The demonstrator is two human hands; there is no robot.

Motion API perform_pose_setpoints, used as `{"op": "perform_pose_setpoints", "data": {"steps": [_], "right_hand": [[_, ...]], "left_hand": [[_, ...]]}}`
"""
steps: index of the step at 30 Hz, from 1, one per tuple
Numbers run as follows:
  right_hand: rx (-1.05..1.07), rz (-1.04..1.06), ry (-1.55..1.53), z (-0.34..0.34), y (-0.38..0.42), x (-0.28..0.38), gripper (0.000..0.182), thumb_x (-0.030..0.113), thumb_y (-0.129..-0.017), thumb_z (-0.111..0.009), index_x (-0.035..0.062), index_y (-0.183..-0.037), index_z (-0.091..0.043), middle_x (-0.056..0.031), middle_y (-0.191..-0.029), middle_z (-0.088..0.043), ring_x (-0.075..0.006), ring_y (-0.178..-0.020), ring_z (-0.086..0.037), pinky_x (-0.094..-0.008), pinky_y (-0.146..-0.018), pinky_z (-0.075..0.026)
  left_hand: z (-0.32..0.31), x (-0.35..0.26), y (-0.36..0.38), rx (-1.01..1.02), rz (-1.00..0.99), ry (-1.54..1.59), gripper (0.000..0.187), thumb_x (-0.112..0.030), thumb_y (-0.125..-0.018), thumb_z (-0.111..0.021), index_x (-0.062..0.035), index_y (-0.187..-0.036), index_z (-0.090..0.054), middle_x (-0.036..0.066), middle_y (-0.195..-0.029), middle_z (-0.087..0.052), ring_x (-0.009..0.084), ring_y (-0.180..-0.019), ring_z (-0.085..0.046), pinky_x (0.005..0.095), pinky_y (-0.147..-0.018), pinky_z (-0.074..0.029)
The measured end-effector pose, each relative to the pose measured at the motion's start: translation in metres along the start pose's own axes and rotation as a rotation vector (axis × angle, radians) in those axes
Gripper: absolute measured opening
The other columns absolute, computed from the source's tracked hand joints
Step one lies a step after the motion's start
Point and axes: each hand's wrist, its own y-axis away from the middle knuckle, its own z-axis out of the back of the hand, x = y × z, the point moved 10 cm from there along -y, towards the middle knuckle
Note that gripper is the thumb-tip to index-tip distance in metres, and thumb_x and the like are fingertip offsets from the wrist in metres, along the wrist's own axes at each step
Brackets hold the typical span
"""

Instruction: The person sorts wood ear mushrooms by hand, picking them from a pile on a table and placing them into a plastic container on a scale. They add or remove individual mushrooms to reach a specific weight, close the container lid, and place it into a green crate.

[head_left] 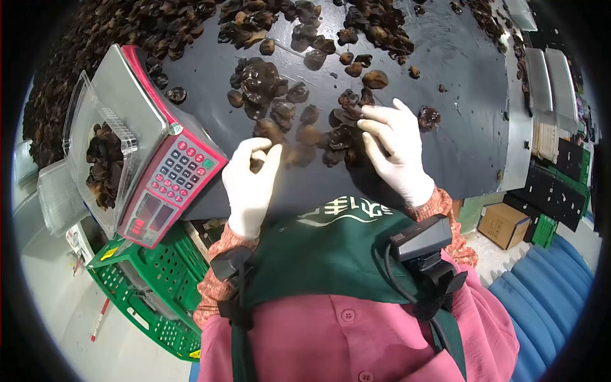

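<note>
Both hands wear white gloves over the dark table. My left hand point(250, 184) is closed, fingers curled toward the thumb, with a dark brown piece of wood ear mushroom partly visible between them. My right hand point(396, 149) has bent fingers held apart, its fingertips beside a small heap of wood ear mushrooms point(342, 137); I see nothing gripped in it. Between the hands lie blurred brown wood ear pieces point(309, 135). Just beyond my left hand sits a larger glossy clump of wood ear mushrooms point(259, 81).
At left, a red digital scale point(170, 184) carries a clear plastic box point(127, 137) with wood ear mushrooms in it. A large mushroom pile point(70, 76) covers the far left. Below the scale stands a green crate point(153, 280). Clear trays point(560, 83) and a cardboard box point(503, 225) are at right.
</note>
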Motion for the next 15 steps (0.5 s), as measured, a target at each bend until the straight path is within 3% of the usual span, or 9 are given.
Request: {"op": "perform_pose_setpoints", "data": {"steps": [1,4,7,8,9,11,15], "right_hand": [[-0.011,-0.005,-0.013,-0.001,0.003,-0.001,0.023,0.009,-0.084,-0.074,0.0121,-0.107,-0.072,-0.0033,-0.109,-0.071,-0.0224,-0.103,-0.066,-0.0473,-0.109,-0.043],[-0.018,-0.063,-0.058,0.003,0.01,-0.001,0.025,-0.001,-0.082,-0.074,0.0106,-0.104,-0.072,-0.0028,-0.099,-0.072,-0.0228,-0.096,-0.066,-0.0458,-0.105,-0.046],[-0.034,-0.057,-0.058,0.005,0.009,0.0,0.026,0.0,-0.082,-0.075,0.0105,-0.106,-0.073,-0.003,-0.095,-0.071,-0.0228,-0.093,-0.065,-0.0436,-0.1,-0.047],[-0.051,-0.046,-0.055,0.005,0.008,0.001,0.027,0.001,-0.082,-0.075,0.0103,-0.107,-0.073,-0.0033,-0.095,-0.071,-0.0229,-0.092,-0.065,-0.0426,-0.098,-0.048],[-0.066,-0.038,-0.05,0.006,0.009,0.001,0.027,0.002,-0.082,-0.075,0.0101,-0.109,-0.073,-0.0036,-0.094,-0.07,-0.0231,-0.092,-0.064,-0.0416,-0.096,-0.048],[-0.039,-0.098,-0.043,0.0,0.005,0.001,0.027,0.009,-0.083,-0.075,0.0119,-0.11,-0.071,-0.0047,-0.094,-0.069,-0.0251,-0.089,-0.064,-0.0403,-0.09,-0.048],[0.046,-0.064,0.099,-0.021,-0.005,0.005,0.031,0.015,-0.082,-0.077,0.0138,-0.112,-0.069,-0.0056,-0.091,-0.065,-0.0271,-0.087,-0.062,-0.0389,-0.08,-0.048]], "left_hand": [[0.0,-0.002,-0.005,-0.039,-0.02,-0.138,0.016,-0.012,-0.094,-0.075,-0.0009,-0.104,-0.067,-0.001,-0.075,-0.063,0.0068,-0.062,-0.052,0.0244,-0.058,-0.043],[-0.005,-0.017,-0.012,-0.058,-0.022,-0.445,0.019,-0.014,-0.089,-0.078,-0.003,-0.1,-0.067,0.007,-0.074,-0.066,0.0139,-0.063,-0.059,0.0303,-0.061,-0.048],[-0.007,-0.008,-0.018,-0.033,-0.047,-0.329,0.021,-0.017,-0.09,-0.076,-0.0028,-0.103,-0.067,0.009,-0.074,-0.065,0.0142,-0.061,-0.057,0.0329,-0.06,-0.049],[-0.005,-0.007,-0.018,-0.014,-0.07,-0.13,0.015,-0.016,-0.095,-0.071,-0.0029,-0.102,-0.067,0.0,-0.072,-0.059,0.0113,-0.061,-0.052,0.0275,-0.058,-0.043],[-0.01,0.002,-0.017,0.137,0.098,0.062,0.017,-0.018,-0.1,-0.064,-0.0015,-0.103,-0.066,0.001,-0.074,-0.061,0.0116,-0.057,-0.051,0.0244,-0.054,-0.041],[-0.016,-0.004,-0.003,0.248,0.369,0.641,0.023,-0.022,-0.101,-0.061,-0.0003,-0.105,-0.067,0.0,-0.072,-0.061,0.0087,-0.055,-0.053,0.0232,-0.052,-0.04],[-0.019,-0.004,0.012,0.313,0.376,0.897,0.03,-0.027,-0.105,-0.053,0.0011,-0.103,-0.063,0.003,-0.07,-0.058,0.0089,-0.053,-0.049,0.022,-0.05,-0.037]]}}
